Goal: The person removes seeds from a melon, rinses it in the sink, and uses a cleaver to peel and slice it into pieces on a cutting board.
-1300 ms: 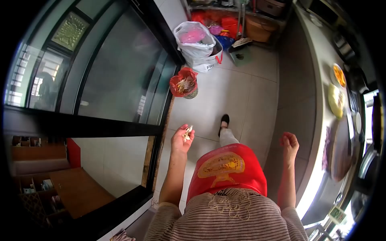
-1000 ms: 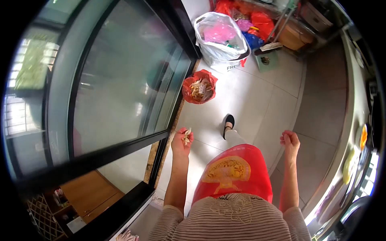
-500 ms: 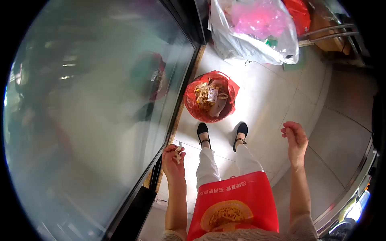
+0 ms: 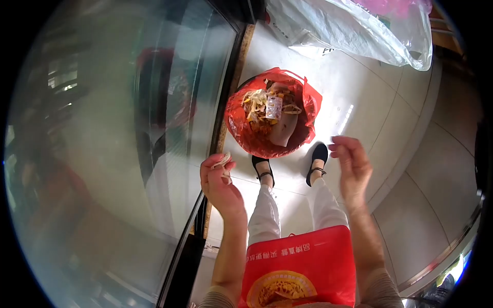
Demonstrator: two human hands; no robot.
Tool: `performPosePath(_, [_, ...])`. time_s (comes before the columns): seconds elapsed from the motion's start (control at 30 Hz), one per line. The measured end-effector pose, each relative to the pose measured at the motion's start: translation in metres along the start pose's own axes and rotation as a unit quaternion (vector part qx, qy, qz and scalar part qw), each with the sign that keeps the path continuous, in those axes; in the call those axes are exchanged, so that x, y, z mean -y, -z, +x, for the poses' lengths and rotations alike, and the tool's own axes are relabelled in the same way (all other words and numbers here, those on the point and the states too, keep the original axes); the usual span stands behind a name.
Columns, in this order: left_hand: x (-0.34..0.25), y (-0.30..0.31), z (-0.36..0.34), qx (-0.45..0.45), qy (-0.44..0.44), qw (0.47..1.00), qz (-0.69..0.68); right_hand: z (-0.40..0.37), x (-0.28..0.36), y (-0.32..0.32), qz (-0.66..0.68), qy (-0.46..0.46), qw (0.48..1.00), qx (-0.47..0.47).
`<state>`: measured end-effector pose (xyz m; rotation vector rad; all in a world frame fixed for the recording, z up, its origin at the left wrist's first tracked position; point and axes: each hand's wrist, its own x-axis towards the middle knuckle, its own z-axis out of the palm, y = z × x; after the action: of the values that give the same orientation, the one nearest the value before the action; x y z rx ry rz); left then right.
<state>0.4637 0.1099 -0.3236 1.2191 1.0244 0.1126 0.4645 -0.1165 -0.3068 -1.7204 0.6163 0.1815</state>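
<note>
My left hand [image 4: 221, 185], by the glass door, is closed around a crumpled off-white scrap [image 4: 225, 161] that pokes out between its fingers. Over the floor on the right is my right hand [image 4: 354, 167], its fingers curled together with nothing visible in them. Ahead of both hands stands a bin lined with a red plastic bag [image 4: 241, 134]. Inside it lie yellowish scraps [image 4: 254, 105], a printed white packet [image 4: 273, 107] and a smooth pale piece [image 4: 284, 131].
A glass panel [image 4: 108, 169] with a black frame runs along my left. At the top, a large white plastic bag [image 4: 349, 31] sits on the tiled floor [image 4: 370, 108]. My black shoes [image 4: 318, 156] are just behind the bin, and a red apron [image 4: 303, 256] covers my lap.
Both hands have moved forward toward the bin, the right one also inward to the left. The bin and white bag appear larger and closer. The left hand still holds the scrap.
</note>
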Motion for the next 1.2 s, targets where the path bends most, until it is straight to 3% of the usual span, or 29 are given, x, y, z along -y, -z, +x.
performPosePath(0.03, [-0.002,-0.017,-0.006,-0.016,-0.046,0.999,0.017,0.000,-0.001,-0.013,-0.025,0.054,0.998,0.007])
performPosePath(0.1, [0.015,-0.038,-0.008,-0.022,-0.149,0.988,0.029,0.006,-0.012,-0.040,0.064,0.143,0.988,-0.007])
performPosePath(0.13, [0.044,-0.041,0.003,-0.050,-0.245,0.953,0.168,0.015,-0.033,-0.048,0.035,0.183,0.982,0.028])
performPosePath(0.17, [0.078,-0.047,0.020,0.030,-0.335,0.905,0.259,0.030,-0.060,-0.060,-0.038,0.143,0.987,0.067])
performPosePath(0.2, [0.098,-0.060,0.038,0.126,-0.271,0.894,0.335,0.042,-0.095,-0.081,-0.093,0.100,0.990,0.016])
performPosePath(0.23, [0.133,-0.056,0.062,0.175,-0.150,0.905,0.357,0.040,-0.106,-0.077,-0.151,0.039,0.988,0.005])
performPosePath(0.27, [0.136,-0.049,0.062,0.164,-0.076,0.929,0.323,0.041,-0.098,-0.069,-0.117,0.069,0.991,-0.003])
performPosePath(0.33, [0.132,-0.040,0.059,0.136,-0.209,0.911,0.328,0.020,-0.079,-0.041,-0.061,0.110,0.992,-0.024])
performPosePath(0.4, [0.132,-0.016,0.059,0.178,-0.213,0.919,0.281,-0.007,-0.062,0.003,-0.117,0.051,0.992,-0.008])
performPosePath(0.47, [0.090,-0.018,0.014,0.202,-0.089,0.952,0.212,-0.039,-0.071,0.048,-0.117,0.065,0.990,-0.039])
performPosePath(0.5, [0.063,-0.030,-0.019,0.196,0.046,0.972,0.123,-0.060,-0.073,0.074,-0.133,0.058,0.986,-0.084])
performPosePath(0.57, [0.018,-0.050,-0.074,0.191,0.055,0.964,0.175,-0.105,-0.070,0.112,-0.137,0.000,0.980,-0.146])
performPosePath(0.67, [-0.006,-0.072,-0.136,0.268,0.050,0.923,0.271,-0.180,-0.029,0.188,-0.094,-0.148,0.964,-0.198])
performPosePath(0.73, [0.011,-0.084,-0.164,0.370,0.039,0.876,0.308,-0.235,-0.015,0.237,-0.115,-0.212,0.943,-0.227])
performPosePath(0.9, [-0.023,-0.169,-0.342,0.515,0.020,0.782,0.351,-0.332,-0.037,0.317,-0.054,-0.264,0.922,-0.280])
performPosePath(1.07, [-0.022,-0.227,-0.514,0.622,-0.016,0.684,0.381,-0.396,-0.023,0.397,0.024,-0.234,0.894,-0.381])
performPosePath(1.2, [0.010,-0.246,-0.626,0.722,-0.009,0.577,0.383,-0.423,0.004,0.476,0.119,-0.138,0.823,-0.538])
